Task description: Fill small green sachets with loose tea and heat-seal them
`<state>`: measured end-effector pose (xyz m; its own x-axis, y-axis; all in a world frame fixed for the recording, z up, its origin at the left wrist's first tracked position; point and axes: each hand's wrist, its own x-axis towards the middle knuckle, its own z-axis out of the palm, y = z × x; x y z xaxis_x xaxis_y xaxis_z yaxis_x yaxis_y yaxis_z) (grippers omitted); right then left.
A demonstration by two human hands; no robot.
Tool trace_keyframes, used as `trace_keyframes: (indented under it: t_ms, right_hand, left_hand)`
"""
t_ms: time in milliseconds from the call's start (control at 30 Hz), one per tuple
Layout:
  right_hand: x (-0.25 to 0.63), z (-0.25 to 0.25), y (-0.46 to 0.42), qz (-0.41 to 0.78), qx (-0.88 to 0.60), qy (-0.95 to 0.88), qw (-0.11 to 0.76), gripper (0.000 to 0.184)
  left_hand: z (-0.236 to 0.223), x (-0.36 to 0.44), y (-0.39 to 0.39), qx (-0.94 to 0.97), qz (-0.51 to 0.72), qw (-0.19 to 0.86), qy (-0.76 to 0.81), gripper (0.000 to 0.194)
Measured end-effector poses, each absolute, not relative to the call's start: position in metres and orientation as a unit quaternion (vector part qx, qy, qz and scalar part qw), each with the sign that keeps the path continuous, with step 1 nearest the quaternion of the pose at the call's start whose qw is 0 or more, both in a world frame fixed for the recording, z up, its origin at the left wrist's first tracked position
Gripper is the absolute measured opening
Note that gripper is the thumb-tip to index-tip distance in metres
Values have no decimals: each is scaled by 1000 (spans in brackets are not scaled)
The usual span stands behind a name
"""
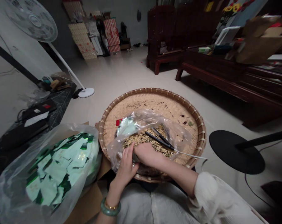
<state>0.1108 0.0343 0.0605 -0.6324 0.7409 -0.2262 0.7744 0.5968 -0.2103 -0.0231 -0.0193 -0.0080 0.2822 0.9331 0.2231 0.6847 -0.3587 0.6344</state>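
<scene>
- Clear plastic bag (175, 132) bunches at the near edge of the tray, under both hands, with a mix of pale seeds and grain (143, 140) heaped inside it.
- Left hand (126, 165): fingers curl inward toward a small grey lump (135, 157) between the hands. Whether they pinch it or only the plastic, I cannot tell.
- Right hand (147, 154): curved over, knuckles up, fingertips hidden, its side almost touching the left hand.
- Holding both hands low over the heap looks sound, since any loose grains would land on the weave.
- Slim black tongs-like tool (159, 140) lies on the heap just beyond the right hand, a white cord (191, 154) trailing from it over the rim.
- Pale green foil sachet (126, 130) shows inside the bag, beside a small red-and-green label (118, 122).
- Round bamboo winnowing tray (152, 91) is the landmark: dark scraps lie on its bare far side.
- Left of the tray, a second plastic bag (12, 189) holds many pale and dark green foil sachets (59, 168), resting on brown cardboard (90, 199).
- Right of the tray stands a round black stand base (236, 152).
- Beyond the tray are a white fan (31, 18) and a dark carved wooden bench (213, 62).
</scene>
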Motion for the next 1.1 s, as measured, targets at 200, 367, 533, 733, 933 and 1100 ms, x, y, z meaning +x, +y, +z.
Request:
trace_keyframes:
  t_ms: [200,367,533,733,933,1100]
  right_hand:
    - [130,73,40,-167,424,889,40,16]
    - [159,74,51,-211,445,864,-103,13]
    - [173,64,51,-266,439,826,-234,19]
    - [165,63,23,-284,357,856,-242,26]
    - [161,58,27,-255,395,870,-150,14]
    - [178,60,43,-355,363,825,-248,13]
  left_hand:
    - [-8,-24,-18,762,300,217,532,85]
    - [-5,-25,-14,750,307,211,547,78]
    - [-1,-25,-13,743,313,199,557,78]
    - [4,-21,-12,742,331,188,552,79]
    - [8,-17,-10,720,335,229,563,79]
    - [12,-29,-3,617,364,404,569,74]
